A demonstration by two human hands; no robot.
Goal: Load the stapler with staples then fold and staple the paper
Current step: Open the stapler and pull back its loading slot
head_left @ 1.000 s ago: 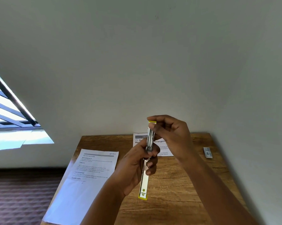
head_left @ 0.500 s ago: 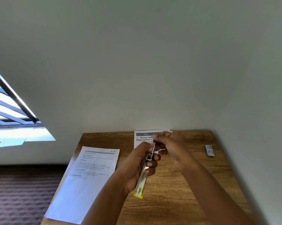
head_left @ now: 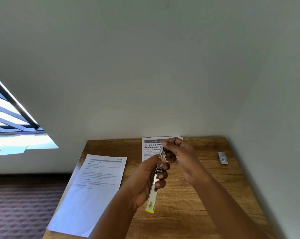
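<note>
My left hand (head_left: pixel 146 182) grips a long, opened silver stapler (head_left: pixel 153 192) with a yellow end, held above the wooden desk (head_left: pixel 189 195). My right hand (head_left: pixel 179 156) pinches the stapler's upper metal end, fingers closed around it. Whether staples are between those fingertips cannot be made out. A printed sheet of paper (head_left: pixel 94 187) lies on the desk's left side and hangs over its left edge. A second printed sheet (head_left: pixel 151 146) lies at the back of the desk, partly behind my hands.
A small grey staple box (head_left: pixel 222 158) sits near the desk's back right corner. Walls close in the desk at the back and on the right. A window (head_left: pixel 7 121) and carpeted floor (head_left: pixel 21 204) are to the left.
Both hands have lowered the stapler toward the desk. My right hand has stayed pinched on its top end, now lower and in front of the rear sheet.
</note>
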